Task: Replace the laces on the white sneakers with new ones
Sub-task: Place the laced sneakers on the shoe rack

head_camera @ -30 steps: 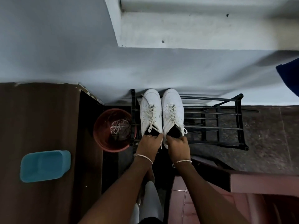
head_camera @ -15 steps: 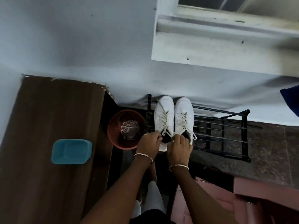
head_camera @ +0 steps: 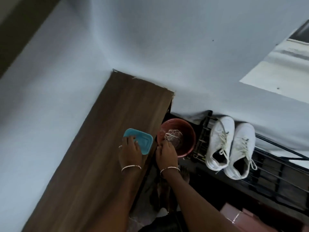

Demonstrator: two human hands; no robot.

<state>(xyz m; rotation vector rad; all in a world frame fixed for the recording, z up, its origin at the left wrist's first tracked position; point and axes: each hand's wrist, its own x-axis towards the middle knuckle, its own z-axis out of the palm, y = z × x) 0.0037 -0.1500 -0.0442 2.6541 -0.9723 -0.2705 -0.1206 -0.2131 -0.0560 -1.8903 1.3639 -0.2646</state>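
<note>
The left grip [head_camera: 130, 152] lies over the teal tub [head_camera: 143, 141], fingers across its edge; clamped or not, I cannot tell. The right grip [head_camera: 165, 152] is bunched at the red bowl [head_camera: 189, 131], apparently pinching the loose laces [head_camera: 172, 135] just beyond it. Well right of it, the white sneakers [head_camera: 222, 129] sit laced on the rack [head_camera: 200, 141]. A tangled coil, if tugged, could tip the bowl.

Dim, bluish light — motion blur, edges warped.
</note>
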